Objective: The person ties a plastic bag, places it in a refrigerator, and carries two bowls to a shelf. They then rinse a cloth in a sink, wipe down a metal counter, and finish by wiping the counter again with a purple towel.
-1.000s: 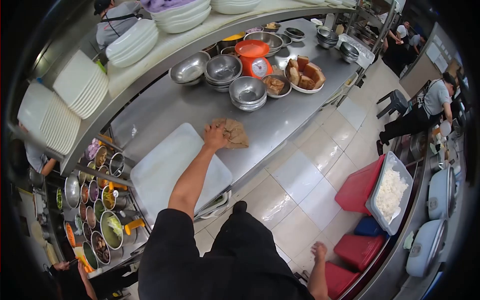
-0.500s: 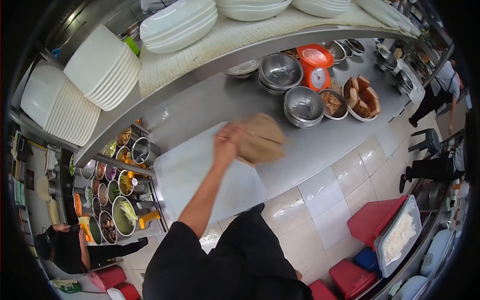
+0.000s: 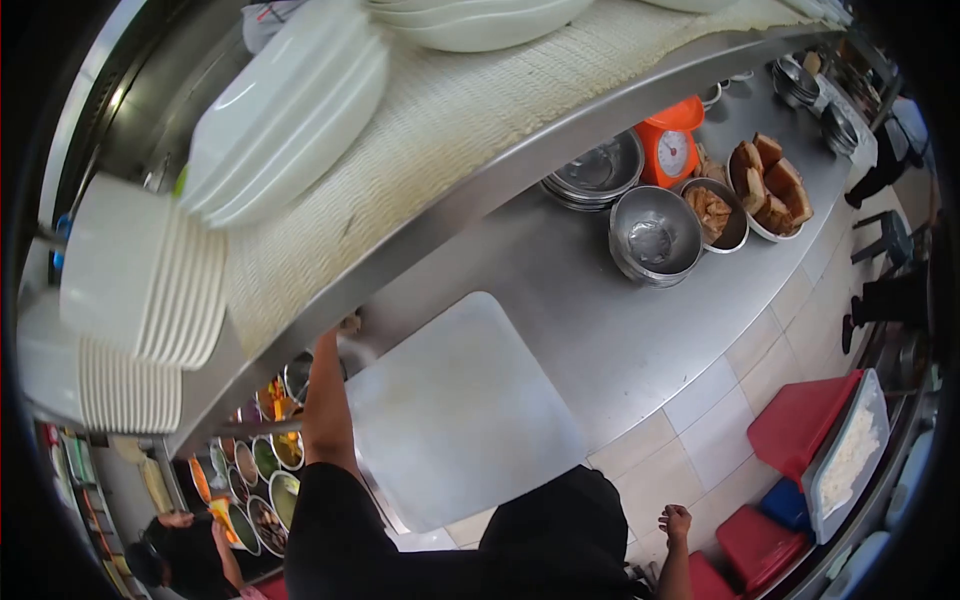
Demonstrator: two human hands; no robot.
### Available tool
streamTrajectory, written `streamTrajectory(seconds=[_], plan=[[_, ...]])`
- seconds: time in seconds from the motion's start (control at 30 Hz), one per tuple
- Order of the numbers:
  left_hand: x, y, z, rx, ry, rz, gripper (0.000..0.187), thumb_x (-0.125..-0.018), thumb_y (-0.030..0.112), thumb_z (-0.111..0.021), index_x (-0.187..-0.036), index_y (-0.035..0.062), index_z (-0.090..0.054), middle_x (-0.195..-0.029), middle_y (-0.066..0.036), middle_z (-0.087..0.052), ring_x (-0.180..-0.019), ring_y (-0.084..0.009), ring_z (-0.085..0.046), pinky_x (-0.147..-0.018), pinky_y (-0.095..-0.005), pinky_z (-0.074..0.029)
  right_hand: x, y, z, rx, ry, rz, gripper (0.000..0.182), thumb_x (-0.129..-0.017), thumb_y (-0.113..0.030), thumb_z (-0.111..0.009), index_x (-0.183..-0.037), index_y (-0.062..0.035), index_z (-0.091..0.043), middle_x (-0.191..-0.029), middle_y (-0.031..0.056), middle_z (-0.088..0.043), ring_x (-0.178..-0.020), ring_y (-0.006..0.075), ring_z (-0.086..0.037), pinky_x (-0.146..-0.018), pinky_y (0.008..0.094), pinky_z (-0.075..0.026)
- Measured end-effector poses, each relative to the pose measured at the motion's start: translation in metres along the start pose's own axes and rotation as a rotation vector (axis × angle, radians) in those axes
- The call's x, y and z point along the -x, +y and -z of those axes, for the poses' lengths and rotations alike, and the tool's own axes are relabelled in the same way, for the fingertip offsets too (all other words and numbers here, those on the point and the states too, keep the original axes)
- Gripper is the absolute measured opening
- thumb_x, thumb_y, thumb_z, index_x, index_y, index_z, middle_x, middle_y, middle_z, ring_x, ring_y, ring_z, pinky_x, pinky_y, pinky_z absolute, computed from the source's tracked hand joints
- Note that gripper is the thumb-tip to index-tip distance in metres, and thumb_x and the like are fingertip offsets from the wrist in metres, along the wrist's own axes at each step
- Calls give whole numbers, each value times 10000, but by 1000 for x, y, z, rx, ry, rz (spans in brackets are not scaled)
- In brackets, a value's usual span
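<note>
My left arm reaches up to the back left of the white cutting board, and the steel shelf edge covers most of my left hand. Its fingers are hidden. A small tan bit shows beside that hand, too little of it to name. Low on the right, away from the counter, my right hand hangs with loosely bent, slightly parted fingers and nothing visible in it. The board lies flat on the steel counter.
Stacked steel bowls, an orange scale and a bowl of browned meat blocks stand right. White plates line the shelf. Ingredient containers and a co-worker are lower left. A white rice tub is lower right.
My left hand has moved left from over the board's right side to behind the shelf edge. The brown cloth it held is largely out of sight. My right hand has come into view.
</note>
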State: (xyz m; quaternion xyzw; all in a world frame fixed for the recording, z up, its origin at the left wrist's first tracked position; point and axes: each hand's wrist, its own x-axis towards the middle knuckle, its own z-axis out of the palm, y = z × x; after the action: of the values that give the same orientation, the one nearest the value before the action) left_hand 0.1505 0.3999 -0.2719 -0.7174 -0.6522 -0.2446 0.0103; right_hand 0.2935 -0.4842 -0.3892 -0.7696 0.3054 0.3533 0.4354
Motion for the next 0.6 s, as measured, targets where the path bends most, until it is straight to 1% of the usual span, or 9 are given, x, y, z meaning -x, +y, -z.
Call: streamTrajectory(seconds=[0.1,0.2,0.27,0.3,0.33,0.4,0.47,0.53,0.6], plan=[[1,-8,-59,-269,188,-85,660,-804,538,-443,-1279,82,-394,-1319,-175,-394,-1118,-368,-466,-955,-421,-350,15,25,12,24,31,-47,132,-815,-144,-549,-887,-35,-532,-688,79,-561,-518,178,-566,-419,298,-455],[51,110,20,49,-108,7,587,-809,513,-432,-1233,110,-471,-1251,-176,-466,-1100,-373,-474,-938,-431,-365,32,54,27,-1,67,-134,126,-816,-134,-536,-882,-26,-529,-677,91,-551,-513,199,-562,-408,320,-447],[52,141,5,51,-323,-75,514,-809,478,-434,-1149,114,-557,-1162,-198,-527,-1073,-380,-485,-924,-436,-378,40,66,33,-82,73,-226,136,-787,-117,-570,-856,-6,-532,-671,97,-552,-487,198,-564,-374,303,-446],[65,166,-4,142,-176,-134,453,-816,446,-435,-1061,113,-620,-1079,-198,-573,-1048,-380,-499,-923,-434,-379,40,67,32,-65,71,-268,138,-791,-115,-564,-871,-8,-529,-672,97,-549,-489,200,-562,-374,302,-447],[75,190,1,54,-351,-339,433,-833,390,-442,-1144,115,-563,-1136,-201,-542,-1041,-374,-506,-925,-430,-377,43,72,30,-51,70,-313,141,-795,-113,-558,-885,-10,-525,-673,97,-546,-490,201,-560,-374,302,-449],[103,226,-10,264,-320,-557,467,-843,321,-460,-1251,93,-449,-1234,-230,-456,-1096,-375,-462,-933,-432,-369,46,63,22,-58,23,-331,154,-799,-111,-552,-907,-6,-518,-681,99,-547,-500,199,-558,-374,299,-448],[149,271,26,218,-499,-622,569,-831,283,-489,-1330,75,-309,-1317,-250,-346,-1183,-387,-373,-957,-436,-348,34,55,13,-18,-33,-279,176,-779,-133,-561,-883,7,-545,-670,101,-558,-512,189,-558,-392,299,-453],[185,294,31,271,-541,-667,585,-829,261,-488,-1333,46,-283,-1318,-263,-328,-1222,-391,-318,-989,-451,-293,2,64,3,28,-25,-85,213,-765,-160,-588,-850,35,-582,-694,96,-590,-542,182,-581,-438,296,-480],[225,313,36,328,-584,-719,603,-827,239,-488,-1337,16,-258,-1320,-276,-310,-1260,-396,-263,-1021,-466,-237,15,13,-11,66,-93,-68,237,-809,-163,-563,-973,7,-548,-814,133,-608,-655,211,-614,-547,316,-507]])
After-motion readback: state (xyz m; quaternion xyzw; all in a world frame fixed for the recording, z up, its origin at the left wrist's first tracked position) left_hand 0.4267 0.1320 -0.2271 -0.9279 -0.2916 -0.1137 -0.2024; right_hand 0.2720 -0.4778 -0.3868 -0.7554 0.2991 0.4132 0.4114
